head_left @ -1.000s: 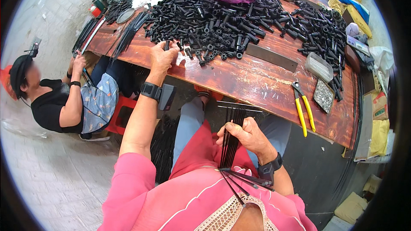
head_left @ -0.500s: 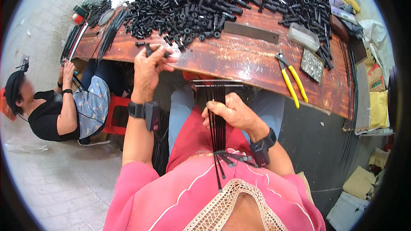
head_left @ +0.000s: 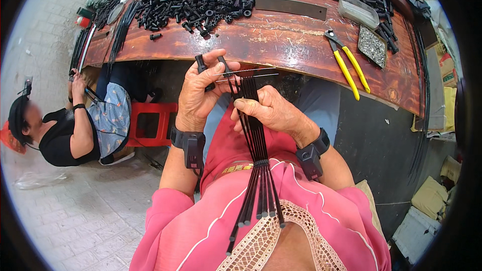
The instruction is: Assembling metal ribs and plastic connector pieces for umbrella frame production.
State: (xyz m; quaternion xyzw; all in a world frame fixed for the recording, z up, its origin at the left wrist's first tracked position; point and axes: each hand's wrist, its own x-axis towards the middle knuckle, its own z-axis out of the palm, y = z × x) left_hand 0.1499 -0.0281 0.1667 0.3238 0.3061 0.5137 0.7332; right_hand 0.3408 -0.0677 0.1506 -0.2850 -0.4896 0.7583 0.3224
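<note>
My right hand (head_left: 276,113) is closed round a bundle of thin black rods (head_left: 255,135), its thumb pressed on them. The rods hang toward my lap and fan out at their thicker lower ends. Two thin pale wires (head_left: 261,72) cross their upper ends. My left hand (head_left: 198,95) is beside the bundle's top, closed on small black flanged plastic tubes. One tube (head_left: 201,63) stands up between the fingers, and another tube (head_left: 224,65) is at the fingertips by the wires. The palm hides how many more it holds.
A wooden table (head_left: 201,42) carries heaps of black tubes (head_left: 186,0), a flat metal bar (head_left: 291,7), yellow-handled pliers (head_left: 346,62), a clear plastic box (head_left: 357,11) and a tray of small metal bits (head_left: 372,46). At left, a person (head_left: 75,125) works near a red stool (head_left: 155,123).
My left hand has come from the table edge, down and right, to the top of the rod bundle, carrying black tubes. My right hand and the bundle have risen slightly; the view has shifted.
</note>
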